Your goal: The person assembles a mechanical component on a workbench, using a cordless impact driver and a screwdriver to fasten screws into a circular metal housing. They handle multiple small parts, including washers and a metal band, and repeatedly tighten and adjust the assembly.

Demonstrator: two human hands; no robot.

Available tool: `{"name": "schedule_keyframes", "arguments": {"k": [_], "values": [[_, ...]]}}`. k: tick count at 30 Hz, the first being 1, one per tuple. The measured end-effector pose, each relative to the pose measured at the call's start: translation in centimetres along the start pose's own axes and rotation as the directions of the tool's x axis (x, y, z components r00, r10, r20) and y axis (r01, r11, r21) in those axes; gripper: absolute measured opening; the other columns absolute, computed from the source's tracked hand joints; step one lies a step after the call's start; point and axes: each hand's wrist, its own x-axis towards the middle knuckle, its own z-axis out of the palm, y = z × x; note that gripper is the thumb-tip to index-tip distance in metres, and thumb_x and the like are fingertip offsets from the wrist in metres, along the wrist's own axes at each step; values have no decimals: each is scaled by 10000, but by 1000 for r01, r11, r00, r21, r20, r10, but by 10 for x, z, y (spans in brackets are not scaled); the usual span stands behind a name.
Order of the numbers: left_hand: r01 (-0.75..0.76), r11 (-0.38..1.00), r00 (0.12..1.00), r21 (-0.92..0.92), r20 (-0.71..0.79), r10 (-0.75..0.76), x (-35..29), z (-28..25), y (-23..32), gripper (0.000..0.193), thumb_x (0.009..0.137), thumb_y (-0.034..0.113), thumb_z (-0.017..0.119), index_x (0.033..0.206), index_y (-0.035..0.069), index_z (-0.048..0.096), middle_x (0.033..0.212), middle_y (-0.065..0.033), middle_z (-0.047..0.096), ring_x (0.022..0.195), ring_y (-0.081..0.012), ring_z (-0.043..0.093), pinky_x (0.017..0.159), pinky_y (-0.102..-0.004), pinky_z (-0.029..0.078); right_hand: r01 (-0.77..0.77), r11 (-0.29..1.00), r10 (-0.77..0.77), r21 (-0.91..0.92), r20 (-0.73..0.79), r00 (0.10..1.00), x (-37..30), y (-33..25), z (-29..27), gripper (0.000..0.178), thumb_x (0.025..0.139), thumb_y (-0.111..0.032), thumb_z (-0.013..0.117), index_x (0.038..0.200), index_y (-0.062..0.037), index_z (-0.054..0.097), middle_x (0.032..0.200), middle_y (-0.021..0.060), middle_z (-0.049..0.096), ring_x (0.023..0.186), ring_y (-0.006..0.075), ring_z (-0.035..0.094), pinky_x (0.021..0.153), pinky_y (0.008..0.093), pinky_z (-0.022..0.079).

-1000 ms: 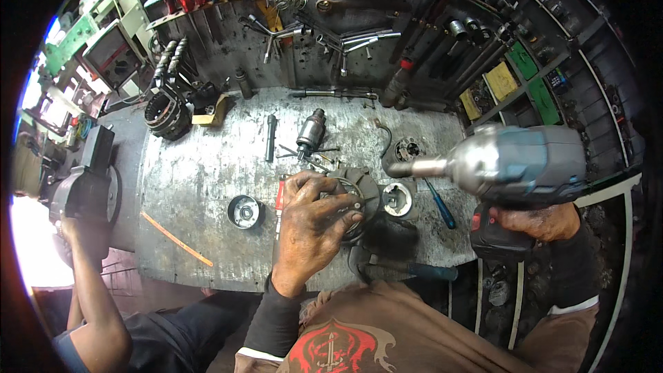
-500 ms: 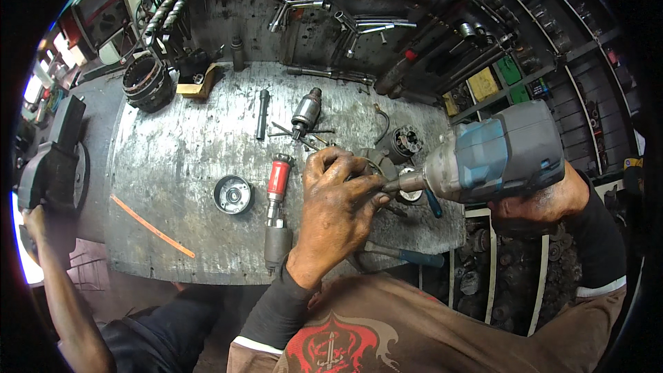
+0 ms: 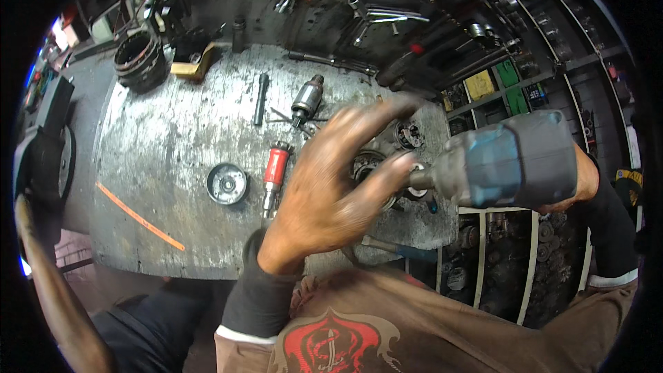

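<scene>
Gripping a blue-and-black power driver (image 3: 514, 159), the right hand (image 3: 585, 174) sat behind the tool, grip wrapped on it, fingers mostly hidden by the body. Driver was over the right side of the tabletop (image 3: 173, 131), nose pointing left. Left hand (image 3: 331, 190): blurred, grip spread, thumb well away from the fingers. Thumb tip appeared just beside the driver's nose; could not tell whether they touched. Round metal part (image 3: 367, 164) lay beneath, partly covered, showing through the gap between thumb and fingers. Left of that hand: red-bodied tool (image 3: 276, 164), shallow metal cup (image 3: 227, 184), then a thin orange strip (image 3: 138, 217). Farther back: dark rod (image 3: 261, 100), metal cylinder (image 3: 308, 100) near it. Front edge: blue-handled tool (image 3: 414, 253). Far left: a co-worker's arm (image 3: 59, 297).
</scene>
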Motion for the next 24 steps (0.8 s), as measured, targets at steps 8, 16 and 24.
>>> {"name": "schedule_keyframes", "arguments": {"k": [8, 16, 24], "values": [[-374, 915, 919, 151, -69, 387, 50, 100, 57, 472, 864, 317, 777, 1150, -38, 655, 938, -240, 583, 863, -325, 638, 706, -465, 535, -199, 967, 199, 158, 16, 980, -33, 3, 15, 614, 765, -131, 878, 1321, -2, 653, 1211, 136, 731, 1089, 243, 713, 950, 399, 579], [-491, 856, 779, 160, -360, 514, 54, 131, 42, 446, 869, 229, 695, 1229, -33, 679, 978, -320, 590, 847, -362, 637, 758, -524, 558, -362, 892, 360, 272, 57, 931, -52, 1, 22, 626, 754, -131, 885, 1320, -1, 652, 1209, 140, 731, 1094, 247, 712, 952, 411, 582], [-433, 901, 887, 26, -165, 431, 48, 118, 46, 405, 940, 199, 641, 1267, -37, 676, 1005, -329, 596, 872, -349, 642, 732, -448, 541, -418, 846, 423, 330, 63, 904, -55, 1, 23, 636, 744, -131, 892, 1318, -1, 651, 1206, 144, 732, 1099, 250, 712, 954, 422, 585]]}}
